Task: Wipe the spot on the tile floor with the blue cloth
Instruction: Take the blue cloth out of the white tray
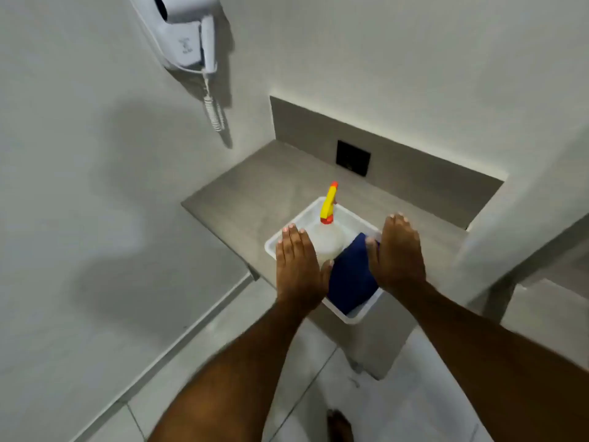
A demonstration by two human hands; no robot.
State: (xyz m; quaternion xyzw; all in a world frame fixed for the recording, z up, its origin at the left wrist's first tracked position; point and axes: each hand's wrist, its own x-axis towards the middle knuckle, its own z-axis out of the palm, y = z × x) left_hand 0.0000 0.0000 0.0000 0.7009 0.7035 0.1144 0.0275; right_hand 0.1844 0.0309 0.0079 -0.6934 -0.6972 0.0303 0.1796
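Blue cloth (pixel 350 275) lies in white tray (pixel 357 319) between both flat, spread hands

both bare arms reach forward, side by side. the left hand (pixel 298 269) is flat with the palm down, fingers straight and close together. the right hand (pixel 398 253) is flat too, fingers together, thumb sticking out to the side. neither hand holds anything.

Dark blue cloth (pixel 350 279), folded, lying in the near right part of a white tray (pixel 353 319), just beside a clear spray bottle (pixel 328 240).
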